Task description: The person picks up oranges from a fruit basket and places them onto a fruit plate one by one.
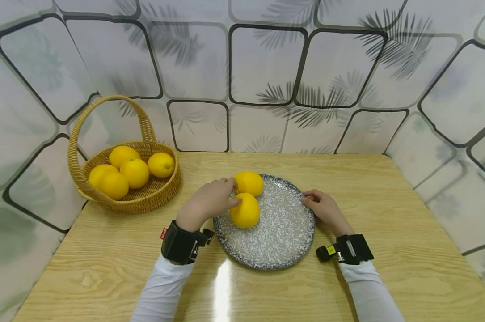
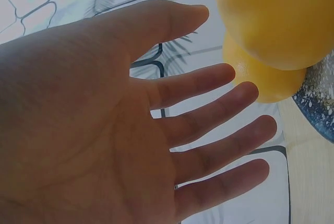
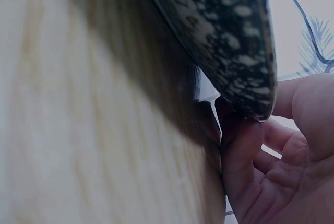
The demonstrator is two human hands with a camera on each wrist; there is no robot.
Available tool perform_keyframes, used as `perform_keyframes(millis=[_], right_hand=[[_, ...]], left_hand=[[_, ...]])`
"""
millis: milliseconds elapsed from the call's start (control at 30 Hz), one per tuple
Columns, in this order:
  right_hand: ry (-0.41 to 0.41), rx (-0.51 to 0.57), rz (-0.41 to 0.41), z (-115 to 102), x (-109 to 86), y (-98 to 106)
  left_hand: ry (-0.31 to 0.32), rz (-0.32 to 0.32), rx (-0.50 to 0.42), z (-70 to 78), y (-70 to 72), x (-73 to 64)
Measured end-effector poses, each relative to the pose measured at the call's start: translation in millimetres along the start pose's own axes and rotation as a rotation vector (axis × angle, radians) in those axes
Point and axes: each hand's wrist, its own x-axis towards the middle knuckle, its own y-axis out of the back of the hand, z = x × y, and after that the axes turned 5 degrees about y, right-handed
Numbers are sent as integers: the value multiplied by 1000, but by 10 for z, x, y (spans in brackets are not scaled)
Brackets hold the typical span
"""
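Two yellow, lemon-like fruits lie on the left side of a round speckled grey plate (image 1: 284, 223) with a dark rim. The nearer fruit (image 1: 245, 212) is rounder; behind it is a more oval one (image 1: 249, 183). My left hand (image 1: 208, 201) hovers over the plate's left edge, thumb and fingertips right by both fruits. Spread, nearly straight fingers show in the left wrist view, with nothing in the palm. At the right rim my right hand (image 1: 324, 210) holds the plate, thumb above and fingers underneath. The right wrist view shows the plate edge (image 3: 235, 41) between them.
At the back left stands a wicker basket (image 1: 145, 205) with a tall arched handle and several more yellow fruits inside. The plate is on a light wooden table (image 1: 371, 188). A patterned wall covering (image 1: 262, 129) rises behind and along both sides.
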Motion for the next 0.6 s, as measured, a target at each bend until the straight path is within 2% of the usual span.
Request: perform_keyframes(millis=[600], right_hand=[[-5,-2,-9,-7,-7,5]], left_hand=[[8,-13,8,22,-18,7]])
